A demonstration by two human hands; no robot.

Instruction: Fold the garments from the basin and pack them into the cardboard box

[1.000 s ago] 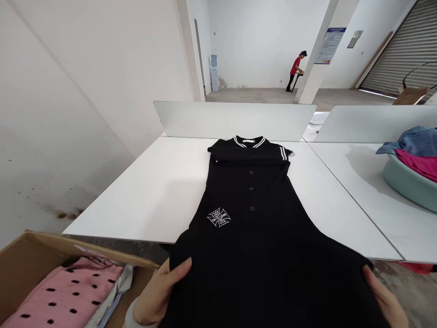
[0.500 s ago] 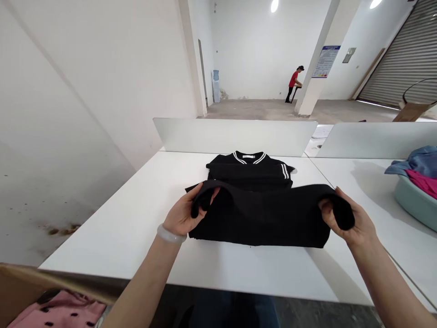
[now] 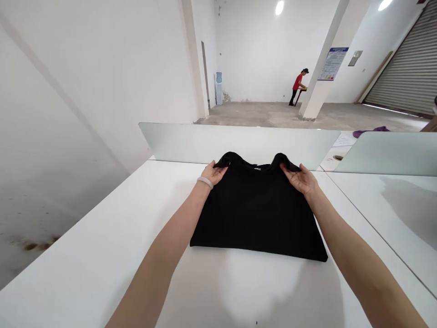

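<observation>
Evidently both hands are occupied: the left hand (image 3: pixel 214 173) and the right hand (image 3: pixel 302 181) each grip one end of the curled far edge of a black garment (image 3: pixel 257 214), and they stand well apart. From there the garment spreads back below the hands over a white table (image 3: pixel 109 218), its near edge fairly straight. Should one hand release sooner or pull harder than the other, I judge, the layers could skew; the edge sags between the hands, so a crease might get trapped there (a small pale label (image 3: pixel 257 169) peeps out at that dip).

Just beyond the hands a frosted panel (image 3: pixel 239 141) stands upright and limits any reach forward; whether the garment touches it, I cannot tell. Past the right hand come a second panel (image 3: pixel 399 152), purple fabric (image 3: pixel 372 130) behind it, and a pillar (image 3: pixel 324 64) farther off, beside a person in red (image 3: pixel 297 82).
</observation>
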